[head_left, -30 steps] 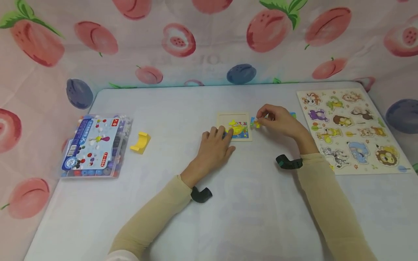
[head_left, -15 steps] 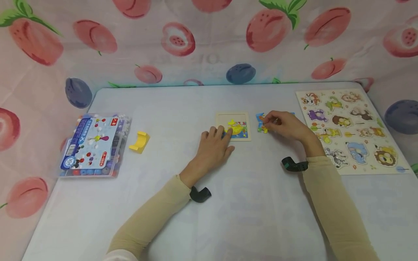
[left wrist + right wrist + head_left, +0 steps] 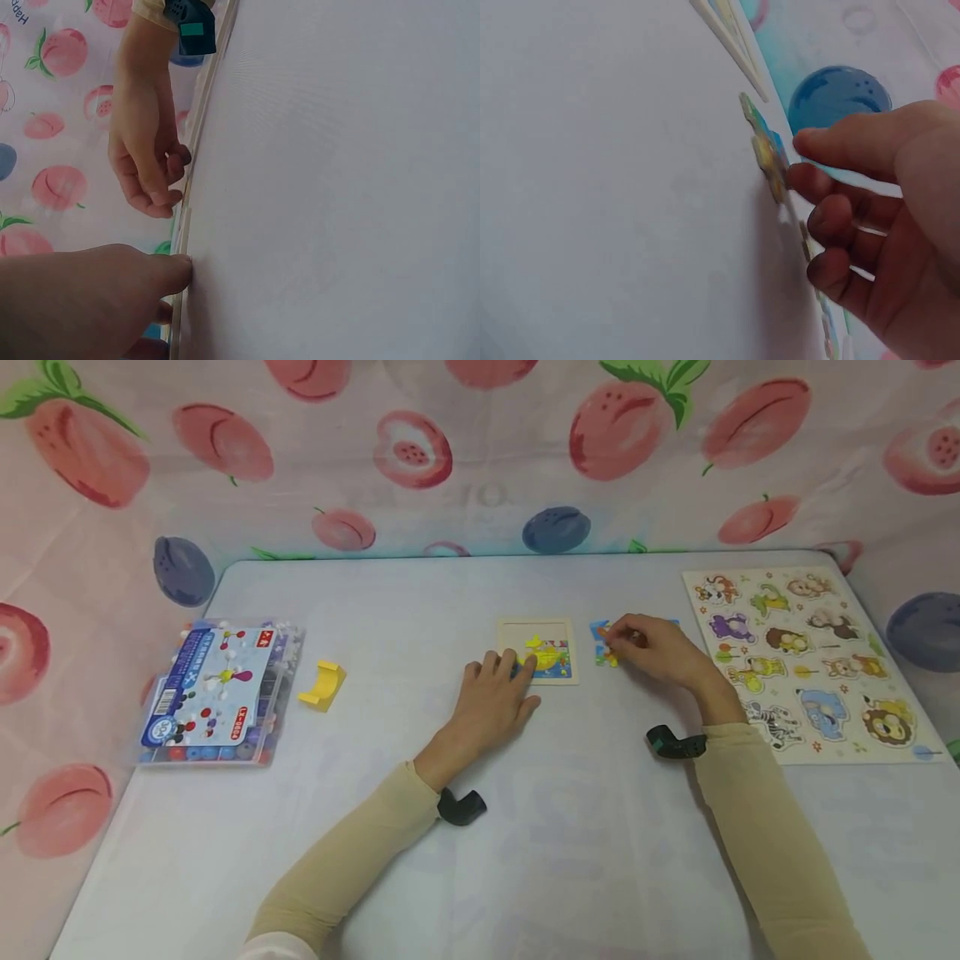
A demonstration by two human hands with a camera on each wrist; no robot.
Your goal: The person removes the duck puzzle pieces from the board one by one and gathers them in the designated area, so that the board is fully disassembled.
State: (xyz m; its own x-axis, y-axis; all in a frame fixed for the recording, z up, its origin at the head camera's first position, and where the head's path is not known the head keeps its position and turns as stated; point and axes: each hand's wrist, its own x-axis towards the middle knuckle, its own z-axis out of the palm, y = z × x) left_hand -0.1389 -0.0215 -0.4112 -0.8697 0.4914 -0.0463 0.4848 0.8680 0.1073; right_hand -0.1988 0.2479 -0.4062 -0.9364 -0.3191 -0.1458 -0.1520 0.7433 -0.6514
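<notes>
In the head view, my left hand (image 3: 491,702) lies palm down with its fingertips on a small wooden jigsaw tray (image 3: 536,622) showing a yellow duck picture. The left wrist view shows the thumb against the tray's edge (image 3: 180,300). Right of the tray, my right hand (image 3: 660,647) has thumb and forefinger together at a small blue, green and yellow puzzle piece (image 3: 606,653), seemingly pinching it. From the right wrist, that piece (image 3: 767,159) sits at the fingertips, close to the table. More blue pieces (image 3: 672,622) lie partly hidden behind the right hand.
An animal puzzle board (image 3: 813,664) lies at the right, under the right forearm's far side. At the left are a clear box of coloured parts (image 3: 217,693) and a yellow curved block (image 3: 324,685). Patterned cloth (image 3: 480,460) hangs behind the white table.
My right hand has moved right, away from the tray, and the puzzle piece at its fingertips shifted along with it. Over the last half second it is nearly still. My left hand stays put.
</notes>
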